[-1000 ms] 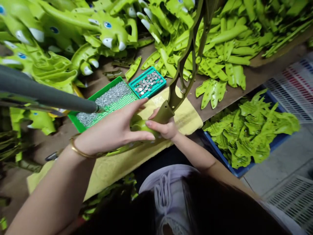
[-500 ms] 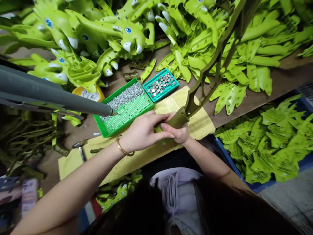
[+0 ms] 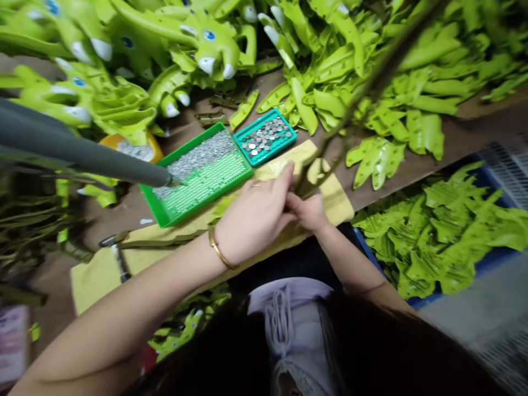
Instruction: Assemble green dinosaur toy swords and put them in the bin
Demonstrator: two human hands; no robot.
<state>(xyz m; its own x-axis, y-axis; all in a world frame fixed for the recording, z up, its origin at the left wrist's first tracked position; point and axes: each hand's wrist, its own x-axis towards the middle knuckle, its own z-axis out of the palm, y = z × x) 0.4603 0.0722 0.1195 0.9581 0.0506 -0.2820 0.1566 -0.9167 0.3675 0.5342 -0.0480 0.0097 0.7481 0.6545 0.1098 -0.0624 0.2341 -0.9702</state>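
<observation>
- Olive part (image 3: 371, 91) is sticking up and away from the person, with the right hand (image 3: 309, 212) holding its near end in curled fingers. My guess: something that long is steadier when gripped at the end closest to the body.
- The left hand (image 3: 258, 217) is resting right up against the right one, back of the hand showing, thumb and index finger fairly close. Can't tell if it's gripping anything, since the palm is hiding whatever's under it.
- The green tray (image 3: 198, 203) is sitting at ten o'clock from the left hand, full of small metal bits (image 3: 198, 157). The teal tray (image 3: 274, 150) is sitting at twelve with discs (image 3: 266, 135). Probably parked there for easy reach.
- The driver (image 3: 82, 146) is pointing in from about ten, tip over the green tray, likely for the same reason.
- The cloth (image 3: 94, 280) is lying under the hands, presumably as padding, with the hammer (image 3: 119, 258) resting between eight and nine.
- Lime parts (image 3: 431, 104) are lying at two from the right hand, and the bin (image 3: 493, 263) is holding more between three and four.
- Relative to the right hand, the olive piece is touching its fingers, then running off toward one o'clock, pretty blurry.
</observation>
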